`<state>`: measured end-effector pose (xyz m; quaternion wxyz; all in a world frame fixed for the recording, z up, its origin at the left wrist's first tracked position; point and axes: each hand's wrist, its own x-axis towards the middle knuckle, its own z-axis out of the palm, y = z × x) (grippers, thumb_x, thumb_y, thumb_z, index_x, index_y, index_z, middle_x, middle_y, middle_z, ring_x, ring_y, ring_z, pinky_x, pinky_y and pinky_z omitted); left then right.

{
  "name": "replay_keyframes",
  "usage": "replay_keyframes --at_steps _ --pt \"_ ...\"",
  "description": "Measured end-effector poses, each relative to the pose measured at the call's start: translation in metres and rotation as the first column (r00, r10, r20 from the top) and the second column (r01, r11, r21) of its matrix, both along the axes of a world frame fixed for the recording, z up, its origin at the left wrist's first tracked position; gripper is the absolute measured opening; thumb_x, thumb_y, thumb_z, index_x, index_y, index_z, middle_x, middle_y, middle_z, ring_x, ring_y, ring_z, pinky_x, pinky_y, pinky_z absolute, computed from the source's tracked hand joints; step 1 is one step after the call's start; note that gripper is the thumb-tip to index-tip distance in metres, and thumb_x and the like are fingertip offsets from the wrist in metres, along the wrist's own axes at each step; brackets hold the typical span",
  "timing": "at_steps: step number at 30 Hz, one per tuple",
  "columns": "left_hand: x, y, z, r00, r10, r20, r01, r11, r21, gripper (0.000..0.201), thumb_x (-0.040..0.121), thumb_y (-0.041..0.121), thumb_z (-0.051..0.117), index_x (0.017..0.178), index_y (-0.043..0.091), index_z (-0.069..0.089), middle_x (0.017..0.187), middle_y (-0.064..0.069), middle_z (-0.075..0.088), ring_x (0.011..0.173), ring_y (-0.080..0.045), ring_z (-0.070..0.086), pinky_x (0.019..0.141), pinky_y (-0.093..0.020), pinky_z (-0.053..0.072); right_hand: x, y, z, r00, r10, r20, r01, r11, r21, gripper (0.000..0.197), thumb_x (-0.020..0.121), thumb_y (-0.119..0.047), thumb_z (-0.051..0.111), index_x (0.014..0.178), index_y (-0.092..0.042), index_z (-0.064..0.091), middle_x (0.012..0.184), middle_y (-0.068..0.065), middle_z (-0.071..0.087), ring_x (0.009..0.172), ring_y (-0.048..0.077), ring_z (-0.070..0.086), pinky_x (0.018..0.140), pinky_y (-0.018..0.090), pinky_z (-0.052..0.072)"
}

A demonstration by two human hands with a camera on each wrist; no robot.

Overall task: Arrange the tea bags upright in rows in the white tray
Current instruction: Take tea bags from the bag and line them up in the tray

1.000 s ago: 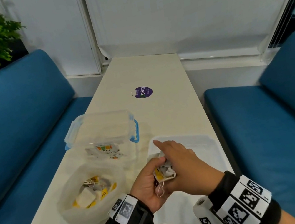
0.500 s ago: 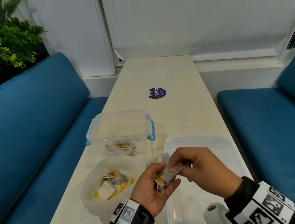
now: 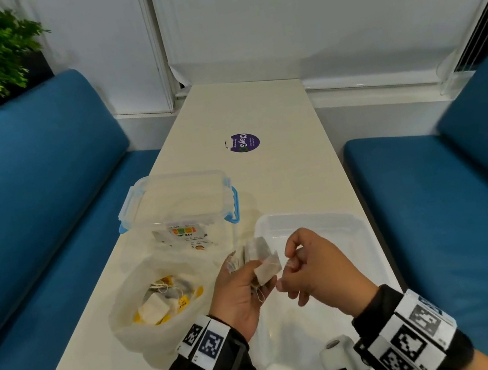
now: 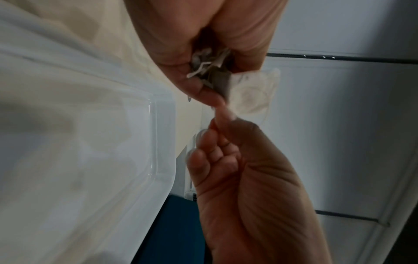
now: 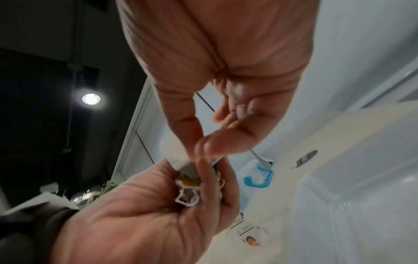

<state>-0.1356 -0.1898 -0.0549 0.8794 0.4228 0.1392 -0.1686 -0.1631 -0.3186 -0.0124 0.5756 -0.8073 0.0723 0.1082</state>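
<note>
While hands [image 3: 263,278] meet — tea bags [image 3: 261,264] between.

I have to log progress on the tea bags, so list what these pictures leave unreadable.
- How many tea bags the left hand holds: bunched, overlapping in the head view; blurred in both wrist views.
- Whether the right hand pinches a bag or its string: fingertips hide the contact.
- White tray near end: both hands and wristbands cover it.
- Label print on the clear box: too small.
</note>
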Motion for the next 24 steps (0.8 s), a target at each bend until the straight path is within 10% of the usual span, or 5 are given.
replay_keyframes --at_steps 4,8,15,24 --pt "0.006 -0.002 0.001 0.992 0.058 0.116 -0.066 0.995 0.069 0.027 0.081 -0.011 0.056 0.101 0.006 0.059 0.084 -0.012 0.066 0.069 -0.021 0.065 0.061 -0.029 0.056 -0.001 0.0 0.002 0.991 -0.106 -0.085 0.116 0.986 0.119 0.037 0.077 -0.015 0.073 0.094 -0.014 0.04 0.076 0.01 0.052 0.053 0.015 0.055 0.044 0.029 0.046" --pt "0.009 -0.007 0.002 0.976 0.095 0.195 -0.126 0.98 0.154 0.034 0.07 -0.004 0.069 0.101 0.004 0.059 0.082 -0.014 0.063 0.073 -0.026 0.061 0.072 -0.036 0.054 0.006 0.009 0.007 0.993 -0.095 -0.075 0.088 0.992 -0.087 0.051 0.073 -0.056 0.068 0.078 -0.013 0.041 0.071 0.007 0.053 0.049 0.016 0.056 0.038 0.024 0.042" --pt "0.021 -0.002 -0.001 0.989 0.111 0.102 -0.122 0.987 0.109 0.028 0.083 -0.012 0.054 0.1 0.009 0.061 0.084 -0.011 0.066 0.072 -0.022 0.064 0.057 -0.026 0.056 0.023 0.004 0.002 0.991 -0.113 -0.072 0.116 0.992 0.042 0.012 0.087 -0.004 0.058 0.078 -0.005 0.05 0.064 0.012 0.059 0.046 0.017 0.061 0.037 0.023 0.042" --pt "0.03 0.03 -0.02 0.999 -0.026 -0.045 0.029 0.997 0.072 0.025 0.079 -0.012 0.059 0.095 0.008 0.061 0.074 -0.009 0.066 0.069 -0.02 0.06 0.061 -0.029 0.058 0.064 -0.031 -0.007 0.997 -0.068 0.048 0.079 0.959 -0.273 0.023 0.083 -0.003 0.063 0.067 -0.017 0.055 0.065 0.001 0.055 0.054 0.012 0.047 0.051 0.022 0.038"
